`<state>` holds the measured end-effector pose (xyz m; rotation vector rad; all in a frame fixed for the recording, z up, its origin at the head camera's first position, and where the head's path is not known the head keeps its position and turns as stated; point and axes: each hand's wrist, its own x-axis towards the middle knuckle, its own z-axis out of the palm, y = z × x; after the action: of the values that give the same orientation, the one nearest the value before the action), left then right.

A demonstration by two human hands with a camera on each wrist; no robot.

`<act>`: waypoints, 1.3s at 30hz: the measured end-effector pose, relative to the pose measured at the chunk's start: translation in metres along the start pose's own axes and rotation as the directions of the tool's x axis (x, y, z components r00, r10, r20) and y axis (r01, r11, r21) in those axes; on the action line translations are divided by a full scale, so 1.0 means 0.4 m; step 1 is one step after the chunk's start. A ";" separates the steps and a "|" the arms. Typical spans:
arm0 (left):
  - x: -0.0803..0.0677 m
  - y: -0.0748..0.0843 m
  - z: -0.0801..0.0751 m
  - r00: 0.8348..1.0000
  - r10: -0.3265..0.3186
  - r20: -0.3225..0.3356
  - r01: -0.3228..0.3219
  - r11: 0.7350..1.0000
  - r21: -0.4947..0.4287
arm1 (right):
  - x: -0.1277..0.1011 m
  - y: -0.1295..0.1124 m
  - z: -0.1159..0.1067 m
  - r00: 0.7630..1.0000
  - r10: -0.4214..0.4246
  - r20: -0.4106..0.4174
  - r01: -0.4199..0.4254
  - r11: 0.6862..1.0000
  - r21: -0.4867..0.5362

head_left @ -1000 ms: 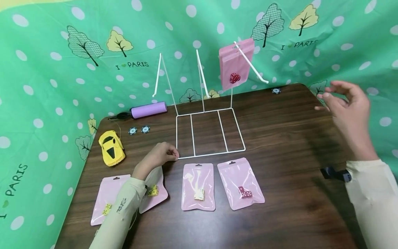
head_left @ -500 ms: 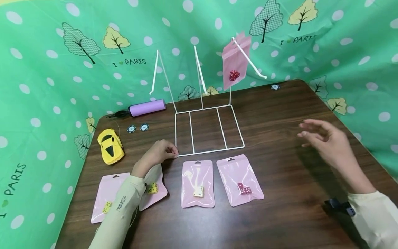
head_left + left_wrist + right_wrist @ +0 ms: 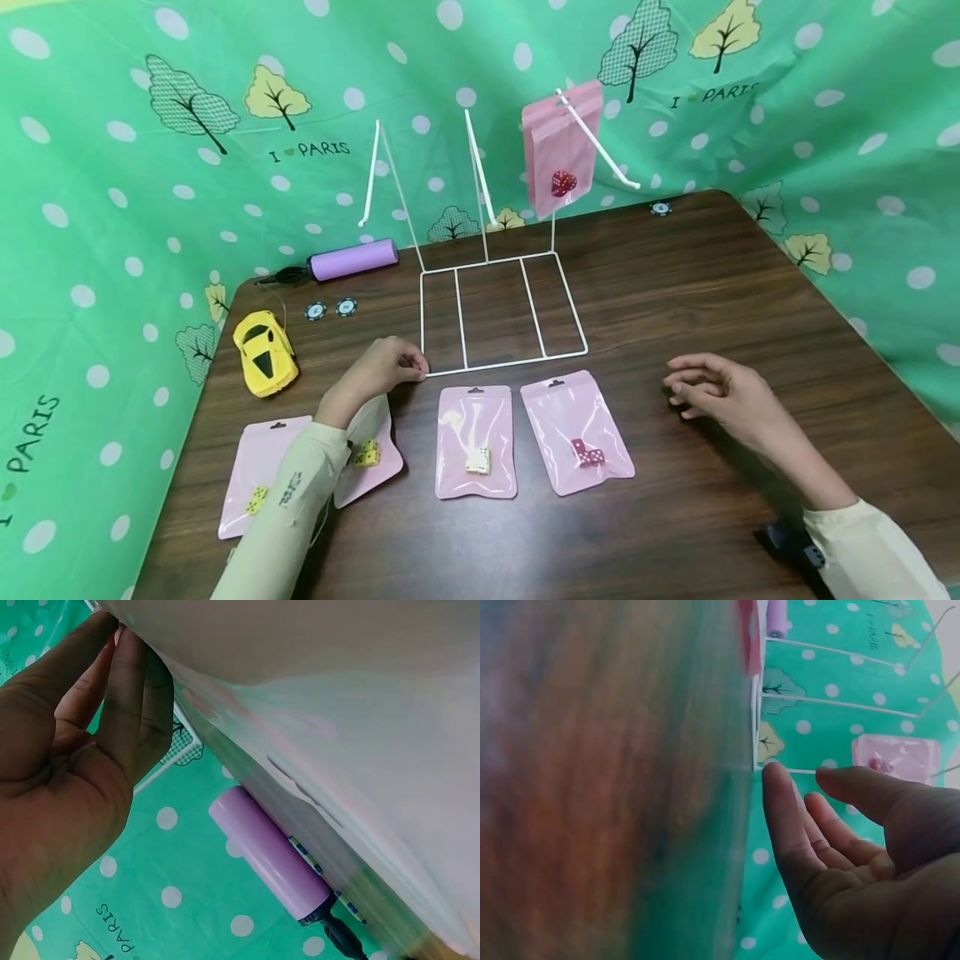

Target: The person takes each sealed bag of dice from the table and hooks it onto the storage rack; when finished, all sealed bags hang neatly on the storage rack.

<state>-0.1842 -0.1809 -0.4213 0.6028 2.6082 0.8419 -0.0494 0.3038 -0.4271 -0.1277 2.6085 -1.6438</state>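
**Pouch with red dice: right hand lowered beside it**

Pouch with red dice (image 3: 577, 433) lies flat on the table (image 3: 712, 275), at 6 o'clock from the wire rack (image 3: 501, 312). The right hand (image 3: 720, 398) has dropped from rack height, where another pouch (image 3: 558, 146) hangs, to the table at 3 o'clock of the flat pouch; fingers relaxed, holding nothing. The left hand (image 3: 382, 373) still pinches the rack's front-left corner. Judgement: this pouch is next in reach.

Second-left pouch (image 3: 372, 454) half-hidden under sleeve; right-wrist foreground a blur.
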 end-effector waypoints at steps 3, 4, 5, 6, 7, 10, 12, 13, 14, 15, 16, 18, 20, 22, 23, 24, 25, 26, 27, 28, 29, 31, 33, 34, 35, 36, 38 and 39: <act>0.000 0.000 -0.001 1.000 0.005 0.001 -0.005 1.000 -0.001 | -0.005 0.004 0.011 0.999 0.016 0.044 -0.016 1.000 0.014; 0.001 0.000 -0.001 1.000 0.007 0.000 -0.007 1.000 -0.001 | -0.006 0.004 0.015 0.998 0.017 0.060 -0.018 1.000 0.018; 0.001 0.000 -0.001 1.000 0.007 -0.001 -0.007 1.000 -0.002 | -0.007 0.004 0.019 0.997 0.017 0.075 -0.019 0.999 0.026; 0.001 0.000 -0.002 1.000 0.007 -0.002 -0.007 1.000 -0.001 | -0.007 0.003 0.023 0.996 0.019 0.090 -0.022 0.999 0.030; 0.001 0.000 -0.002 1.000 0.007 -0.003 -0.007 1.000 0.000 | -0.007 0.001 0.026 0.994 0.023 0.108 -0.027 0.999 0.036; 0.001 0.000 -0.004 1.000 0.009 -0.002 -0.009 1.000 0.005 | -0.006 -0.003 0.040 0.988 0.036 0.153 -0.043 0.998 0.042; 0.001 0.000 -0.005 1.000 0.008 -0.001 -0.008 1.000 0.009 | -0.004 -0.008 0.052 0.983 0.046 0.177 -0.055 0.998 0.043; 0.001 0.000 -0.006 1.000 0.008 -0.001 -0.008 1.000 0.011 | -0.003 -0.011 0.059 0.981 0.051 0.189 -0.060 0.997 0.045; 0.001 0.000 -0.006 1.000 0.006 -0.001 -0.006 1.000 0.013 | -0.002 -0.015 0.066 0.979 0.053 0.199 -0.063 0.997 0.043; 0.001 0.000 -0.006 1.000 0.004 -0.002 -0.004 1.000 0.014 | 0.000 -0.019 0.073 0.977 0.055 0.207 -0.064 0.997 0.040; 0.001 0.000 -0.006 1.000 0.002 -0.003 -0.002 1.000 0.015 | 0.002 -0.023 0.080 0.975 0.057 0.216 -0.067 0.997 0.037; 0.001 0.001 -0.005 1.000 0.001 -0.003 0.000 1.000 0.019 | 0.006 -0.033 0.094 0.971 0.065 0.231 -0.075 0.997 0.032; 0.002 0.000 -0.003 1.000 0.000 -0.001 0.000 1.000 0.021 | 0.010 -0.041 0.106 0.969 0.067 0.239 -0.073 0.997 0.014; 0.003 0.000 -0.001 1.000 0.002 0.001 -0.002 1.000 0.023 | 0.013 -0.048 0.118 0.968 0.073 0.240 -0.075 0.997 -0.001; 0.003 -0.001 0.000 1.000 0.003 0.001 -0.003 1.000 0.024 | 0.014 -0.052 0.124 0.968 0.074 0.239 -0.074 0.997 -0.008; 0.003 -0.001 0.000 1.000 0.005 0.001 -0.005 1.000 0.024 | 0.016 -0.055 0.131 0.969 0.077 0.234 -0.074 0.997 -0.020; 0.002 -0.001 0.001 1.000 0.005 -0.001 -0.005 1.000 0.024 | 0.017 -0.058 0.137 0.971 0.081 0.227 -0.075 0.997 -0.035; 0.002 -0.002 0.001 1.000 0.005 -0.002 -0.005 1.000 0.024 | 0.018 -0.061 0.144 0.973 0.081 0.215 -0.071 0.996 -0.053; 0.001 -0.002 0.001 1.000 0.005 -0.003 -0.005 1.000 0.023 | 0.018 -0.063 0.151 0.976 0.086 0.201 -0.073 0.995 -0.072; 0.001 -0.002 0.001 1.000 0.004 -0.005 -0.003 1.000 0.022 | 0.018 -0.066 0.157 0.979 0.087 0.186 -0.070 0.993 -0.093; 0.000 -0.002 0.001 1.000 0.003 -0.005 -0.003 1.000 0.021 | 0.019 -0.068 0.163 0.984 0.075 0.164 -0.054 0.990 -0.130; -0.002 -0.002 0.000 1.000 -0.002 -0.006 0.002 1.000 0.020 | 0.019 -0.070 0.173 0.991 0.051 0.127 -0.025 0.980 -0.195; -0.003 -0.002 -0.001 1.000 -0.005 -0.006 0.005 1.000 0.022 | 0.018 -0.072 0.182 0.994 0.027 0.104 -0.001 0.972 -0.235; -0.004 -0.002 -0.001 1.000 -0.005 -0.005 0.005 1.000 0.024 | 0.017 -0.072 0.185 0.995 0.008 0.099 0.017 0.968 -0.251; -0.004 -0.001 -0.002 1.000 -0.002 -0.004 0.002 1.000 0.026 | 0.016 -0.071 0.186 0.995 -0.008 0.099 0.034 0.964 -0.264; -0.004 -0.002 -0.002 1.000 0.001 -0.003 -0.001 1.000 0.027 | 0.015 -0.071 0.189 0.994 -0.005 0.106 0.031 0.967 -0.252; -0.003 -0.002 -0.002 1.000 0.010 -0.001 -0.010 1.000 0.029 | 0.012 -0.072 0.191 0.992 0.001 0.125 0.028 0.973 -0.228; -0.002 -0.003 -0.003 1.000 0.014 -0.001 -0.014 0.999 0.030 | 0.011 -0.071 0.192 0.991 0.000 0.133 0.030 0.975 -0.221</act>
<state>-0.1840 -0.1826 -0.4210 0.6300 2.6245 0.8092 -0.0455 0.2223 -0.4345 -0.2580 2.6860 -1.2917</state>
